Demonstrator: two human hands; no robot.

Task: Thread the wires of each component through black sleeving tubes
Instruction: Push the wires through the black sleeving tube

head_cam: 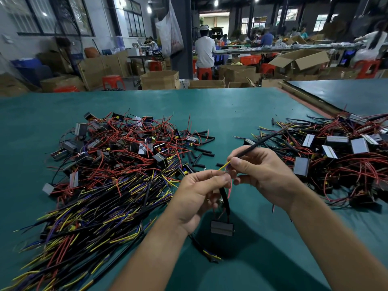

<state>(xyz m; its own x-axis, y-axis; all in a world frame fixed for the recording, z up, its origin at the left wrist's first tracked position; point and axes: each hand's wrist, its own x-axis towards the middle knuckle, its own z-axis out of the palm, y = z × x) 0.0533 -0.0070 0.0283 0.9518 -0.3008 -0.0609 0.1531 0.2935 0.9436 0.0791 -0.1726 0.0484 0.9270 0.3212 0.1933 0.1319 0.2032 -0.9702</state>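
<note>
My left hand (199, 192) pinches the wires of a small grey box component (222, 228), which hangs below it on a black sleeved lead (225, 198) and thin red wires. My right hand (262, 171) grips a long thin black sleeving tube (264, 140) that slants up to the right. A yellow wire tip (224, 166) pokes out of the tube's lower end between the two hands. Both hands are held above the green table (231, 114).
A big heap of components with red, yellow and purple wires (109, 164) covers the left of the table. A second heap of components (336, 156) lies at the right. Short black tube pieces (199, 152) are scattered between them. People sit at benches far behind.
</note>
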